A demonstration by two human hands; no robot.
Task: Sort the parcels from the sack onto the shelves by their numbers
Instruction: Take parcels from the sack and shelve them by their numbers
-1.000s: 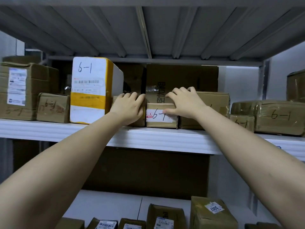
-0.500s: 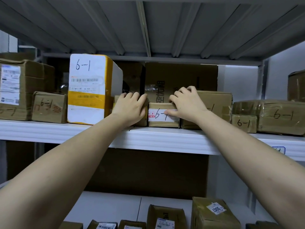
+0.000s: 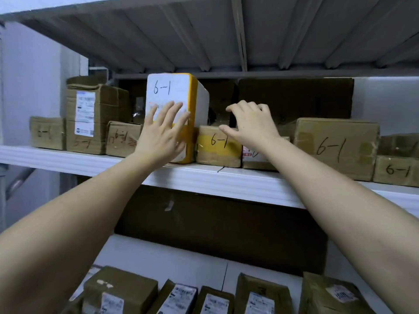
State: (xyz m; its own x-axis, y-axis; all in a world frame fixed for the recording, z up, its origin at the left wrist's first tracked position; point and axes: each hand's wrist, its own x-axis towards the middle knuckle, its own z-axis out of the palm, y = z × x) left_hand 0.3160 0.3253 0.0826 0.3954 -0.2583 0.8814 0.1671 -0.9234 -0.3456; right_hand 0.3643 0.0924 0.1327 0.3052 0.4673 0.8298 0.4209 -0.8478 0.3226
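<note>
While both arms reach up to the shelf [image 3: 204,177] that crosses the middle of the frame, the row of parcels marked 6-1 runs along it from the left edge. At far left sits a small brown box [image 3: 47,133], then a taller carton with a printed label [image 3: 93,118], then a low box with red marks [image 3: 123,138]. Next stands the white and yellow parcel [image 3: 179,94], upright, and the left hand [image 3: 163,132] lies flat against its front face with fingers [image 3: 174,109] straight and spread, gripping nothing. Just right of it, touching its base, is a taped brown parcel [image 3: 217,146]. The right hand [image 3: 251,125] hovers above and beside this one, fingers loosely curled and holding nothing; whether they touch anything I cannot tell. Below its wrist a small labelled parcel [image 3: 254,158] is partly hidden, apparently the one being seated in the row. Further right come a large brown box [image 3: 335,146] and a smaller one [image 3: 395,169] at the frame edge. The tall white parcel looks top-heavy, so a hard push from the flat hand could tip it backward or shove it against its neighbours. The front parcels sit near the shelf lip, and a careless sweep of the right wrist might drag the small one off onto the boxes on the lower shelf [image 3: 158,257].
</note>
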